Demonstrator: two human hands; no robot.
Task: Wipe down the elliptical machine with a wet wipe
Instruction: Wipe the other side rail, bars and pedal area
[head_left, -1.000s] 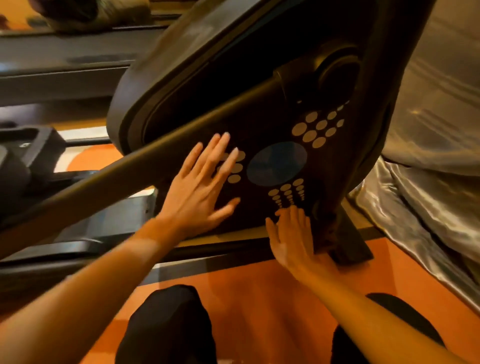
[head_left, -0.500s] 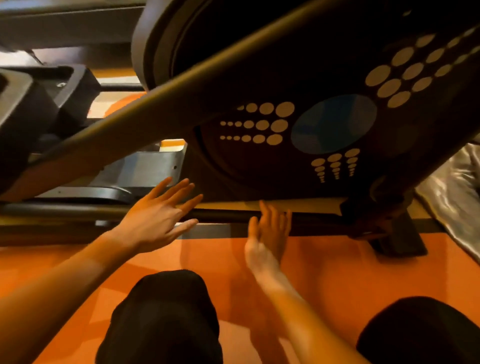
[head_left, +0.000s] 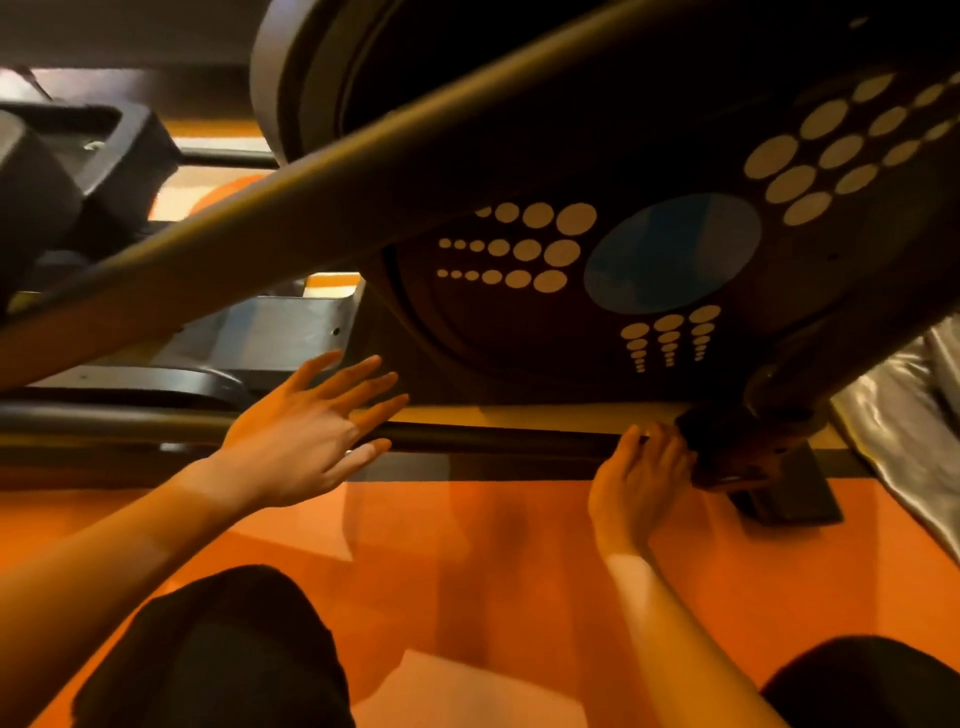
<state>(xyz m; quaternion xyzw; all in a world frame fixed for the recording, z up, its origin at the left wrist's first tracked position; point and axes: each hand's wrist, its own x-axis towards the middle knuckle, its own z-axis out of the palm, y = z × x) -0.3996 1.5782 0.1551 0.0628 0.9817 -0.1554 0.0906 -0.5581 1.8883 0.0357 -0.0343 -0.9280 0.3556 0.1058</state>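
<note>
Orange floor (head_left: 467, 545), shiny silver fabric (head_left: 893, 415) at right edge. Elliptical (head_left: 519, 322) fills upper frame, close ahead: dark round housing, pale dot rows, blue disc (head_left: 670, 254), tan bar (head_left: 311, 208) crossing diagonally, black rail (head_left: 493, 441) low by floor. Left hand (head_left: 306, 441) splayed wide, holding nothing, in front of rail. Right hand (head_left: 639, 478) fingers straight, together, tips on rail.

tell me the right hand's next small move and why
Probably slide the right hand left along the bar: its fingers rest at the bar's right end by the joint, and the rest of the bar runs free toward the open left hand. No wipe shows.
</note>
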